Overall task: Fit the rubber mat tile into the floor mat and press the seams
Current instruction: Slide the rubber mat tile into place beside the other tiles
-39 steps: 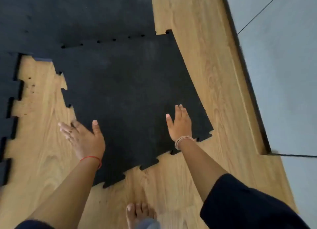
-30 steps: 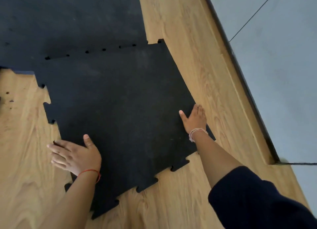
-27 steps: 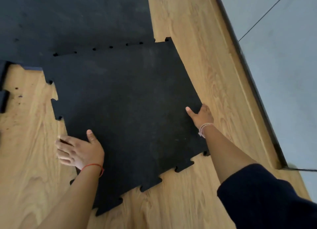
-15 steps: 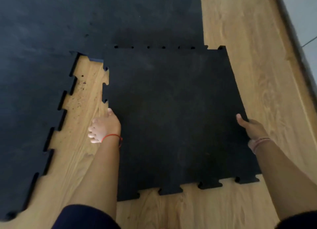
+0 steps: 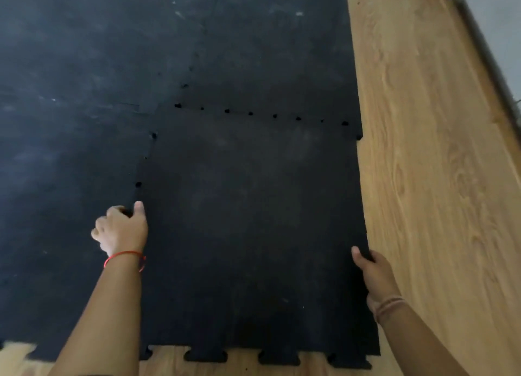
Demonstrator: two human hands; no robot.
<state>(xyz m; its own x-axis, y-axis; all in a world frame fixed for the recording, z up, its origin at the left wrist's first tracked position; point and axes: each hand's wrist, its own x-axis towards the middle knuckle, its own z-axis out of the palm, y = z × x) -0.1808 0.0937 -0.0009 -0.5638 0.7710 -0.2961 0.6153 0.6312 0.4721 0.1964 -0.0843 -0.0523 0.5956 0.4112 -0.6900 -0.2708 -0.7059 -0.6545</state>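
On the wood-plank floor (image 5: 428, 178), the rubber mat tile (image 5: 253, 234) lies in the floor mat (image 5: 84, 93)'s near right corner, tabs loosely meshed. Left hand (image 5: 121, 231) and right hand (image 5: 372, 274) each pinch a tile edge. Seating is underway; pressing the seams likely comes next.

Black rubber mat tile (image 5: 253, 234), tan wood-grain floor (image 5: 428, 178).

Light wood-grain floor (image 5: 428, 178) runs along the right, bordered at upper right by a pale grey wall (image 5: 499, 14).
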